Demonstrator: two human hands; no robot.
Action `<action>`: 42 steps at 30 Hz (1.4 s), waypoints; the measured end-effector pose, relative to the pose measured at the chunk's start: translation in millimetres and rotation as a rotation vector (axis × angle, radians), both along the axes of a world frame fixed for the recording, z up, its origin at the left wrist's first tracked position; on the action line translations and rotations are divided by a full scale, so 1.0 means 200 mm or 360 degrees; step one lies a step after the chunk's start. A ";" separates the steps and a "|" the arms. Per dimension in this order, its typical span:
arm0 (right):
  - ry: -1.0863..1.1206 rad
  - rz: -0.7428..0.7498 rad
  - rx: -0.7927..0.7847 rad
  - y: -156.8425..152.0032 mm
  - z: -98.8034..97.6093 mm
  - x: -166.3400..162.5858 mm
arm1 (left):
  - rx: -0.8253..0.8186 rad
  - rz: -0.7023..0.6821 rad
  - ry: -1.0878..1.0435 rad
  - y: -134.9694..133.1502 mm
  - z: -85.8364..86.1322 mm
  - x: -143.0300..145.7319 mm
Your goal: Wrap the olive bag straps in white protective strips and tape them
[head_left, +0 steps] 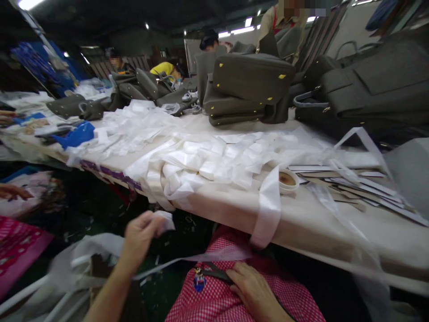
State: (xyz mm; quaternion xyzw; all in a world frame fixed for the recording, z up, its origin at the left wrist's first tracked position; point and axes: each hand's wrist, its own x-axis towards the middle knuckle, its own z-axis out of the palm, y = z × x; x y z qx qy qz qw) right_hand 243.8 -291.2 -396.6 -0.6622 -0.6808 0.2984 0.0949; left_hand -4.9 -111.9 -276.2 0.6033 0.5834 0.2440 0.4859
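Observation:
My left hand (pixel 139 239) is raised off the table's front edge, its fingers pinched on a small crumpled white strip (pixel 166 219). Low over my lap, my right hand (pixel 251 286) has its fingers closed over the end of a dark grey strap (pixel 217 272); part of the strap is hidden beneath them. Under that hand is a red-and-white checked apron (pixel 201 302) with a small blue charm (pixel 199 281) on it. A thin translucent ribbon (pixel 214 256) runs across the apron's top, blurred.
White strips (pixel 201 161) lie heaped on the long table (pixel 228 210). A tape roll (pixel 287 180) stands near flat cut strips (pixel 365 190). Dark grey bags (pixel 250 82) are stacked behind. Several people are across the table; another person's hand (pixel 15 192) is at left.

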 end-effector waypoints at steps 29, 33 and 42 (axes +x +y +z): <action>0.2122 -0.0771 -0.0411 0.28 0.57 0.38 | 0.0391 -0.0305 0.1522 0.37 0.13 -0.48; 0.1932 -0.0815 -0.0366 0.26 0.60 0.41 | 0.0479 -0.0295 0.1809 0.41 0.12 -0.46; 0.1375 -0.0535 -0.0298 0.28 0.63 0.26 | 0.0217 -0.1294 0.0255 -0.06 0.11 0.26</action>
